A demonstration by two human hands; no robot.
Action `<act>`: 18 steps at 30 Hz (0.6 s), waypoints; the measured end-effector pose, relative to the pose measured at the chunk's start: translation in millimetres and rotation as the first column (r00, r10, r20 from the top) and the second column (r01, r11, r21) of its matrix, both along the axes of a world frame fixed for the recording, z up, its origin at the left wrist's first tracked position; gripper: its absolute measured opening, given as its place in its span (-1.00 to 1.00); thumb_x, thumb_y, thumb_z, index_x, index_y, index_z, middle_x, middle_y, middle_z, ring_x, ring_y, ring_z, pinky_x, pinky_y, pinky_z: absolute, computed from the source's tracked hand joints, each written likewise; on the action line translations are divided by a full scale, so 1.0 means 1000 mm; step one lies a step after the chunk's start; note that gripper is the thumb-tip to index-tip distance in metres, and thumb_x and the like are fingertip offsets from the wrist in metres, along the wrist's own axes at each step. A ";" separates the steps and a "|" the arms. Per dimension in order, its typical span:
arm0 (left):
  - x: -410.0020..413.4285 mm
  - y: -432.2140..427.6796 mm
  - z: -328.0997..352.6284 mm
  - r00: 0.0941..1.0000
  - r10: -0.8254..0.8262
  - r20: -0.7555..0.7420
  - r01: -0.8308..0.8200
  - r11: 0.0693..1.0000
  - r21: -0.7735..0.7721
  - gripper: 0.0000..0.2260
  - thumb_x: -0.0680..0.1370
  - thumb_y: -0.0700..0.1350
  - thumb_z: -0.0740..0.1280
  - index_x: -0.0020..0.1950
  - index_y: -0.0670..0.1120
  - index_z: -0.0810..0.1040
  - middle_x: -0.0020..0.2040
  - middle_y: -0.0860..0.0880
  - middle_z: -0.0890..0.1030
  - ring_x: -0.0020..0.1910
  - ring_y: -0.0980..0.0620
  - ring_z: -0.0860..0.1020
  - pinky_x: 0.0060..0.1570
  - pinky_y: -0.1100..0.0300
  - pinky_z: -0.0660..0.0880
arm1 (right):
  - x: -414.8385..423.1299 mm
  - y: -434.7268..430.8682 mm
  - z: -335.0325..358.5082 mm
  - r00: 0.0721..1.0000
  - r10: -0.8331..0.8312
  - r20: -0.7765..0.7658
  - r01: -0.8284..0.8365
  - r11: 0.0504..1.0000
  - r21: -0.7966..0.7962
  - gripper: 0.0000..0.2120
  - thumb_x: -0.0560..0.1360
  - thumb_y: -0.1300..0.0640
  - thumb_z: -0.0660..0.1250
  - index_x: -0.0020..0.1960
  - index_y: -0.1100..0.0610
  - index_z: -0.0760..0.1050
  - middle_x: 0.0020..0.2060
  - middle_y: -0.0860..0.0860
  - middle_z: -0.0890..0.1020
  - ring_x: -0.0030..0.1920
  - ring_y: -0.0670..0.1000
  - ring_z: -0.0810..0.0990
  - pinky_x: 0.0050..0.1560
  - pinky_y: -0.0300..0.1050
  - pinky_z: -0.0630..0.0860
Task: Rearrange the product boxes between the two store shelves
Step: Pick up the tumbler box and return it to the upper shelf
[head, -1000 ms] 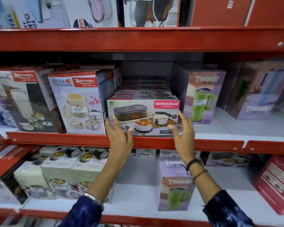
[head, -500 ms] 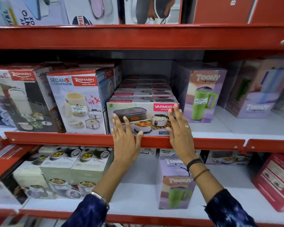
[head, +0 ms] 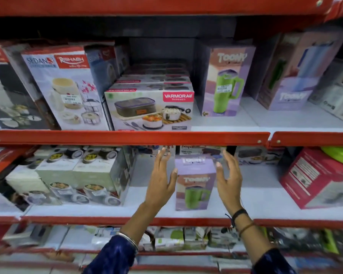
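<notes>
Two hands, left hand (head: 161,180) and right hand (head: 229,180), spread open, flank the purple mug box (head: 195,182) at lower centre, not yet gripping; rearranging looks unfinished.

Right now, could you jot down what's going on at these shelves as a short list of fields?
place: red store shelves
left hand: open, beside the purple mug box, not gripping
right hand: open, on the box's other side
purple mug box: upright on the lower shelf
upper shelf: lunch box carton at front, taller purple mug box to its right
</notes>
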State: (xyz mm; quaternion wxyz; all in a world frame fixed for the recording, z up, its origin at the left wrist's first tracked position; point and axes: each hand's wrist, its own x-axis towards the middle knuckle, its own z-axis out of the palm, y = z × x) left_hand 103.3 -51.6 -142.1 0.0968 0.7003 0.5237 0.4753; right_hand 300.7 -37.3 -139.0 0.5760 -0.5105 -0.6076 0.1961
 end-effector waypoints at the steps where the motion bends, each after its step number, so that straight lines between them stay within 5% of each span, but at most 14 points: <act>1: 0.005 -0.002 -0.011 1.000 -0.005 0.000 0.005 0.999 -0.047 -0.56 0.60 0.01 0.12 0.45 -0.03 0.12 0.49 0.04 0.06 0.49 0.16 -0.02 0.40 0.31 0.04 | 0.007 -0.001 -0.013 1.000 0.000 -0.030 -0.002 0.998 -0.060 -0.63 0.59 0.20 0.17 0.39 0.14 0.32 0.40 0.13 0.37 0.38 0.11 0.35 0.39 0.08 0.32; 4: 0.017 -0.008 -0.034 0.999 -0.031 0.028 0.036 0.980 -0.194 -0.47 0.60 -0.02 0.12 0.49 -0.15 0.01 0.48 0.00 0.00 0.44 0.22 -0.05 0.32 0.54 -0.10 | 0.025 0.002 -0.043 0.995 0.030 -0.100 -0.057 0.959 -0.277 -0.67 0.62 0.24 0.08 0.38 0.13 0.31 0.37 0.14 0.40 0.33 0.13 0.41 0.37 0.16 0.34; 8: 0.031 -0.010 -0.054 0.993 -0.010 0.116 0.052 0.931 -0.363 -0.46 0.57 -0.20 0.19 0.47 -0.24 0.01 0.46 -0.18 0.12 0.42 -0.01 0.15 0.21 0.66 -0.02 | 0.032 0.010 -0.063 0.971 0.180 -0.157 -0.233 0.856 -0.462 -0.61 0.61 0.30 0.08 0.42 0.12 0.25 0.39 0.12 0.38 0.36 0.10 0.38 0.40 0.13 0.31; 10: 0.036 -0.010 -0.061 0.988 0.032 0.152 0.031 0.919 -0.393 -0.50 0.56 -0.28 0.19 0.45 -0.22 0.08 0.38 -0.15 0.27 0.32 -0.02 0.31 0.23 0.56 0.15 | 0.031 0.014 -0.068 0.956 0.257 -0.140 -0.292 0.811 -0.507 -0.55 0.57 0.33 0.15 0.44 0.13 0.22 0.39 0.11 0.38 0.36 0.10 0.38 0.37 0.08 0.36; 13: 0.037 -0.005 -0.069 0.973 0.128 0.191 -0.032 0.899 -0.437 -0.57 0.55 -0.32 0.20 0.42 -0.18 0.24 0.29 -0.14 0.46 0.22 -0.10 0.48 0.22 0.13 0.43 | 0.029 0.017 -0.075 0.955 0.267 -0.132 -0.295 0.789 -0.538 -0.53 0.52 0.33 0.25 0.40 0.13 0.30 0.32 0.12 0.48 0.30 0.10 0.45 0.30 0.03 0.44; 18: 0.035 -0.009 -0.067 0.929 0.245 0.278 -0.090 0.877 -0.472 -0.68 0.52 -0.36 0.26 0.27 -0.19 0.46 0.11 -0.08 0.61 0.11 -0.09 0.58 0.11 0.20 0.49 | 0.031 0.010 -0.075 0.968 0.205 -0.143 -0.249 0.843 -0.476 -0.59 0.46 0.39 0.31 0.30 0.24 0.43 0.22 0.17 0.56 0.17 0.09 0.56 0.26 -0.03 0.45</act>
